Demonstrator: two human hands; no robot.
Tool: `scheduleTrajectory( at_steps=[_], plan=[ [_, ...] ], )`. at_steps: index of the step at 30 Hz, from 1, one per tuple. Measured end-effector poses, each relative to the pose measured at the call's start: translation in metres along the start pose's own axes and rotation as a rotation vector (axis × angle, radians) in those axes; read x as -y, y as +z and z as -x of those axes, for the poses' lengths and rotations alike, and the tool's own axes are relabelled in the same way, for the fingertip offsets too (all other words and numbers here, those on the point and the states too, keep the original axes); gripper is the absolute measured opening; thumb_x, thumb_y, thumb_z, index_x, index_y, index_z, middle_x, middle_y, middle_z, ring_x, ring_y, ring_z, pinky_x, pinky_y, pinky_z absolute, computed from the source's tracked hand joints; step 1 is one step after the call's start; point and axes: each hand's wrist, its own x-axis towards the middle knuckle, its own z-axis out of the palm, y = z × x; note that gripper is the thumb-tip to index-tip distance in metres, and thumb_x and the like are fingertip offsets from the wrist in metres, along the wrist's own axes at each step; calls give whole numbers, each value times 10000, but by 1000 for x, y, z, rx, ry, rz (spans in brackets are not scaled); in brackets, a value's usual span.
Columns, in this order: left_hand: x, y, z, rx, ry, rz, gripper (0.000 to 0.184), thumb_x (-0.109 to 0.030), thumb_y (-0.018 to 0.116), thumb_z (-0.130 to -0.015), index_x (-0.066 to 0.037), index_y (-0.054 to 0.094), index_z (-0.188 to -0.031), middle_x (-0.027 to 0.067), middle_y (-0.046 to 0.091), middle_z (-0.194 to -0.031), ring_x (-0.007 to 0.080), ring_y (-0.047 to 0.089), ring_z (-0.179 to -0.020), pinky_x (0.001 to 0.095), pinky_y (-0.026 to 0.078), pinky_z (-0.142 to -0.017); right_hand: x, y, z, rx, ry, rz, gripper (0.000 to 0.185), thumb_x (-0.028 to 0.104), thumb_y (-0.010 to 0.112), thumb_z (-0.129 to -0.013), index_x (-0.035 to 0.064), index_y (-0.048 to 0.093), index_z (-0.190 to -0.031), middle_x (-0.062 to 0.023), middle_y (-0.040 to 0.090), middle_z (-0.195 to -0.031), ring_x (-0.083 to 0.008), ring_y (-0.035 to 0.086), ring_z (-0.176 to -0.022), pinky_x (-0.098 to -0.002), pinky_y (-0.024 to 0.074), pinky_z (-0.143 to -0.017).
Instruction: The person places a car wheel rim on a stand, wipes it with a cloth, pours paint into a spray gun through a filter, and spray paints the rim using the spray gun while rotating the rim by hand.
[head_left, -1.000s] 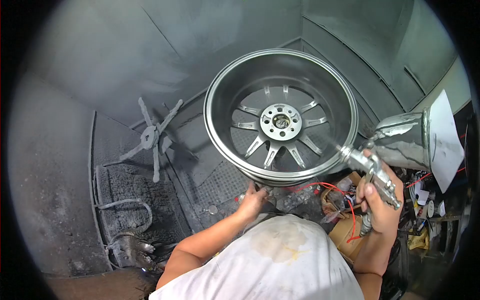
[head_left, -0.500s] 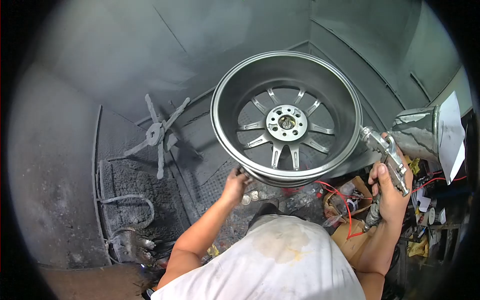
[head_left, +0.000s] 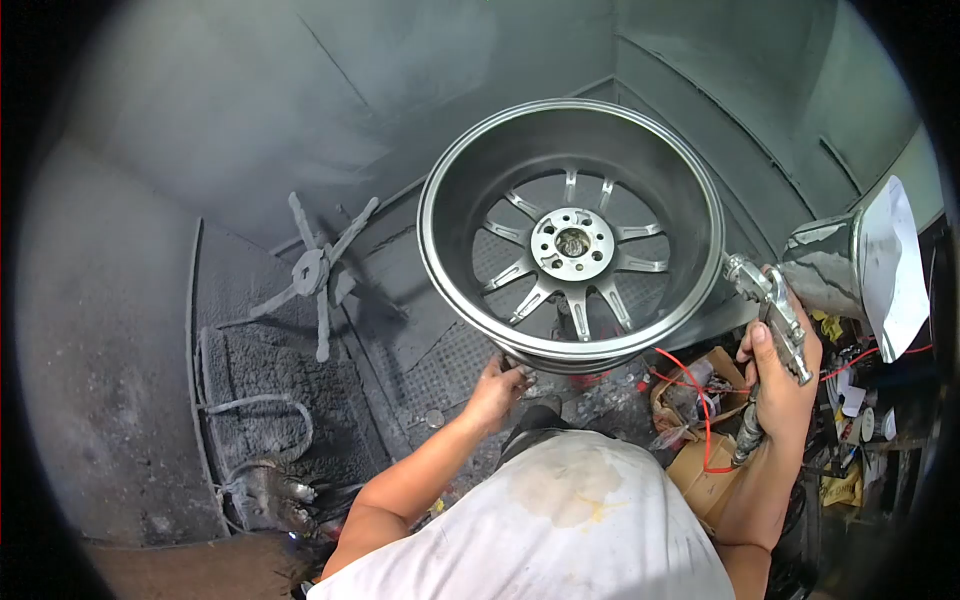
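A grey metal car wheel (head_left: 485,318) is in front of me at a tilt, its hollow barrel facing up and its spokes and hub at the far end. My left hand (head_left: 497,392) is at its near lower edge, fingers curled against the rim; the fingertips are partly hidden. In my right hand (head_left: 785,385) is a metal spray gun (head_left: 775,300), its nozzle end close to the wheel's right side. A red hose (head_left: 707,430) runs to the gun's handle. Beside the gun is a paint-streaked cylinder (head_left: 825,260) with white paper (head_left: 897,270) over its end; I cannot tell how they join.
Grey-coated booth walls (head_left: 420,70) rise behind the wheel. A paint-crusted stand with several arms (head_left: 310,270) is at the left, above a rough grey mat (head_left: 265,370). Boxes (head_left: 700,475) and clutter lie at the lower right.
The wheel has turned, its near spokes shifting to the right. My left hand has moved right and slightly nearer me along the rim. The spray gun has barely shifted.
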Motion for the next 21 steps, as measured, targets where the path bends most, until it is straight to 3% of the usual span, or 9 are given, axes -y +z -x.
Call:
scheduleTrajectory(
  at_steps=[2,7,10,14,17,19,21],
  plan=[
    [5,6,4,32,-75,-59,514,55,479,-893,-26,394,-1393,87,571,-1317,209,585,-1206,396,486,-1016,3,-1,3,74,37,-29,631,314,714,-936,-16,520,-1437,5,580,-753,-58,523,-599,-194,389,-505],
    [23,16,13,76,-132,-98,572,18,523,-895,-12,359,-1443,104,566,-1338,209,582,-1206,368,484,-1014,7,4,16,408,123,-167,613,309,746,-913,-35,565,-1386,2,569,-715,-65,524,-608,-224,410,-542],
    [34,17,15,158,-105,-245,667,-6,567,-859,14,354,-1491,98,570,-1349,190,585,-1163,330,472,-1005,0,13,17,398,113,-133,570,285,741,-920,-31,586,-1369,8,564,-719,-64,505,-629,-236,423,-584],
    [45,2,13,330,-20,-361,619,-18,579,-856,23,429,-1454,94,602,-1313,185,601,-1109,328,483,-971,-8,13,9,306,46,-13,539,255,718,-939,-31,581,-1374,9,588,-780,-62,507,-658,-223,429,-613],
    [25,-8,4,60,-156,-185,475,-50,625,-887,16,534,-1348,82,654,-1237,199,623,-1078,332,493,-946,-12,6,8,231,71,-22,533,249,706,-950,-35,573,-1382,6,606,-835,-64,528,-699,-219,440,-652],
    [4,-25,-9,-28,-68,-180,370,-48,628,-921,7,522,-1271,74,609,-1081,174,589,-981,302,492,-865,-20,2,6,141,9,21,571,276,718,-943,-38,560,-1393,12,599,-816,-65,531,-679,-220,432,-628],
    [-8,-36,-20,-90,72,60,256,-16,585,-922,-18,526,-1171,61,593,-1044,181,591,-953,327,498,-867,-18,2,6,106,-9,20,599,297,727,-936,-40,552,-1399,16,592,-797,-66,531,-662,-222,427,-608]
  ],
)
